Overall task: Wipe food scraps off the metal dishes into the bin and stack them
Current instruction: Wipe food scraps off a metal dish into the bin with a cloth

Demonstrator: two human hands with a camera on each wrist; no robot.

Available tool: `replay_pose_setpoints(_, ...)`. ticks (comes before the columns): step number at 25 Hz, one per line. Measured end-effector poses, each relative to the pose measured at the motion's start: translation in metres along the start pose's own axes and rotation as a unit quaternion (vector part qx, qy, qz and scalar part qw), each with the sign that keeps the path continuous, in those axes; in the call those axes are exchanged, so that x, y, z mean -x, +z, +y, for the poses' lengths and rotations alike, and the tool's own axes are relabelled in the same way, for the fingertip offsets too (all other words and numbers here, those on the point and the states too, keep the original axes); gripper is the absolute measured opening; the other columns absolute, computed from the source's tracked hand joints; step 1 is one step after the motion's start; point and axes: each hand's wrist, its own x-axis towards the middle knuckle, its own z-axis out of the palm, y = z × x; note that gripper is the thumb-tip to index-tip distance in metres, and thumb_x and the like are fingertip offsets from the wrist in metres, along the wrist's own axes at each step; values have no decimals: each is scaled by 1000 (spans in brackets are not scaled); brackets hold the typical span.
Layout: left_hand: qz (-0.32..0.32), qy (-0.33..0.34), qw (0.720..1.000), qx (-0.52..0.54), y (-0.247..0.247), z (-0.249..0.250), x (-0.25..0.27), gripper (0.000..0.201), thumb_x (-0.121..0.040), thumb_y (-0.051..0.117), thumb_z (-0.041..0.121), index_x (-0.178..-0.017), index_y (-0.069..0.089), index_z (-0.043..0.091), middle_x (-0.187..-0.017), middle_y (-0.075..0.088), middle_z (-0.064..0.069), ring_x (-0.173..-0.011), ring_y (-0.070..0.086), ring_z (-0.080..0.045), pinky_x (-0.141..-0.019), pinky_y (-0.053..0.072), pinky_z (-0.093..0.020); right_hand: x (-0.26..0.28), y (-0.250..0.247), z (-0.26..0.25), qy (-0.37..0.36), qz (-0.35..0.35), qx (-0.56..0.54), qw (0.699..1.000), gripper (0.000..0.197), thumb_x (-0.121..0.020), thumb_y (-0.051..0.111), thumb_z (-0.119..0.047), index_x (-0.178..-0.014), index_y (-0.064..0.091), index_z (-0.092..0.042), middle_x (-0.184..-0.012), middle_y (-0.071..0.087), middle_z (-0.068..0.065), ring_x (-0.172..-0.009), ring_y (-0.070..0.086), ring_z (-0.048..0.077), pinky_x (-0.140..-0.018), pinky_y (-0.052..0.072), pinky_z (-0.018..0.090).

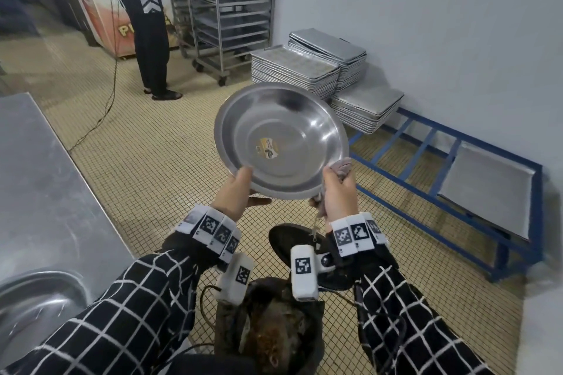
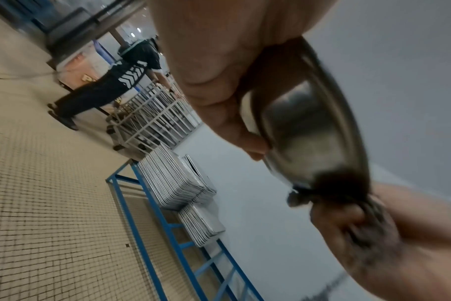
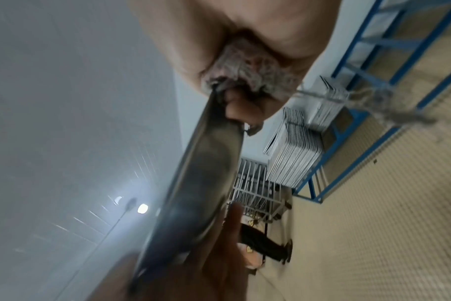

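A round metal dish [image 1: 281,140] with a small sticker in its middle is held up, tilted toward me, above the dark bin [image 1: 271,329] of food scraps. My left hand [image 1: 236,192] grips its lower left rim, thumb on the inside. My right hand [image 1: 339,192] pinches the lower right rim through a grey-pink cloth [image 1: 341,168]. In the left wrist view the dish [image 2: 309,130] shows edge-on beside the left hand's fingers [image 2: 219,101]. In the right wrist view the cloth [image 3: 247,73] wraps the rim of the dish [image 3: 204,173].
A steel counter [image 1: 39,192] with another metal dish [image 1: 33,304] lies at left. Stacks of metal trays [image 1: 307,67] sit on a blue frame [image 1: 441,179] by the wall. A wheeled rack [image 1: 228,9] and a standing person [image 1: 149,24] are further back. A cable crosses the tiled floor.
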Motion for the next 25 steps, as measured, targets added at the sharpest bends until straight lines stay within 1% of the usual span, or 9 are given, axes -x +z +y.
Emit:
replay_pose_setpoints(3, -70, 33, 992, -97, 11, -5, 1, 27, -99, 37, 28, -111, 59, 16, -112, 66, -4, -104, 62, -17, -89, 55, -39, 1, 19, 3, 10, 12, -31, 999, 33, -95, 54, -23, -125, 43, -16, -98, 62, 8, -63, 61, 17, -49, 50, 23)
replay_pose_setpoints(6, -86, 43, 985, -143, 6, -15, -5, 31, -99, 41, 37, -120, 54, 18, -118, 64, -2, -108, 60, -14, -93, 52, -39, -1, 24, 3, 4, 34, -6, 999, 31, -92, 55, -17, -120, 43, -15, -100, 62, 9, -70, 64, 23, -40, 43, 16)
replay_pose_setpoints(10, -37, 34, 998, 29, -19, -10, -8, 50, -93, 46, 50, -131, 41, 18, -115, 65, -9, -99, 67, -26, -82, 57, -44, -11, 2, -7, 19, 10, 35, 999, 24, -92, 53, -15, -115, 47, -19, -92, 60, 6, -51, 53, 13, -37, 39, 17)
replay_pose_setpoints(13, -68, 67, 989, 112, -43, -1, -4, 50, -90, 43, 51, -121, 59, 16, -104, 69, -9, -88, 69, -26, -71, 57, -40, -21, -21, -8, 18, -50, 104, 993, 25, -89, 58, -19, -112, 56, -25, -101, 65, 7, -75, 66, 22, -65, 58, 35)
replay_pose_setpoints(16, -79, 37, 984, 156, -48, 4, 0, 38, -96, 41, 40, -100, 70, 15, -85, 69, -7, -73, 67, -22, -74, 55, -39, -21, -30, -3, 10, -68, 127, 989, 22, -84, 63, -20, -99, 63, -36, -103, 69, 4, -91, 67, 25, -88, 53, 47)
replay_pose_setpoints(19, 26, -15, 994, 104, -40, 5, 1, 30, -98, 43, 33, -96, 62, 9, -77, 65, -8, -67, 62, -23, -73, 50, -39, -14, -27, 0, 11, -23, 84, 996, 15, -85, 62, -21, -98, 63, -28, -98, 68, 4, -87, 66, 25, -79, 56, 43)
replay_pose_setpoints(21, 57, -6, 993, 107, -33, 5, 3, 29, -98, 43, 32, -95, 61, 11, -74, 67, -7, -68, 63, -23, -71, 52, -36, -5, -20, -2, 2, 6, 60, 998, 11, -89, 58, -23, -100, 58, -24, -93, 63, 5, -66, 60, 17, -55, 50, 29)
replay_pose_setpoints(23, 40, -3, 992, 117, -22, 4, 3, 28, -98, 42, 31, -101, 61, 11, -83, 72, -8, -79, 69, -24, -77, 56, -39, 4, -8, -2, -12, 13, 37, 999, 11, -93, 53, -23, -104, 53, -24, -86, 60, 7, -52, 50, 13, -42, 41, 21)
replay_pose_setpoints(25, -9, -11, 995, 102, -10, 1, 2, 25, -99, 42, 26, -108, 58, 8, -102, 70, -13, -95, 68, -25, -87, 55, -44, 11, 7, -2, -19, 10, -2, 1000, 18, -94, 52, -22, -112, 50, -21, -84, 60, 7, -49, 51, 13, -41, 43, 22)
